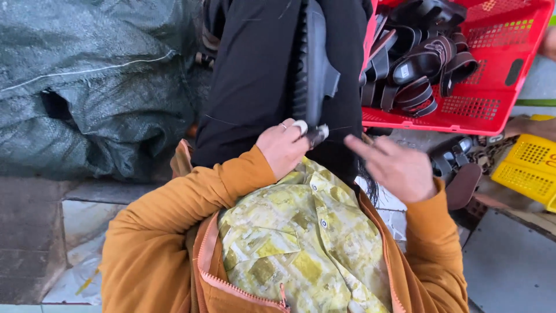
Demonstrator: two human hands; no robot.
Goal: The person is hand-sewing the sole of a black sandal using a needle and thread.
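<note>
Resting on a lap in black trousers, a black sandal sole stands on edge, its ridged tread facing left and its far end cut off by the top of the frame. The left hand is closed around the near end of it, a ring on one finger and a pale covering on the fingertip — what that covering is I cannot make out. Something small and pale shows just beside the thumb, too blurred to name. The right hand hovers open just to the right, fingers spread and holding nothing, apart from the sole.

Beyond the knees sits a red plastic crate heaped with dark strapped sandals — its upper edge runs out of view. A yellow crate is clipped by the right border, with more dark sandals on the floor beside it, partly hidden behind the right wrist. A grey-green sack fills the left.
</note>
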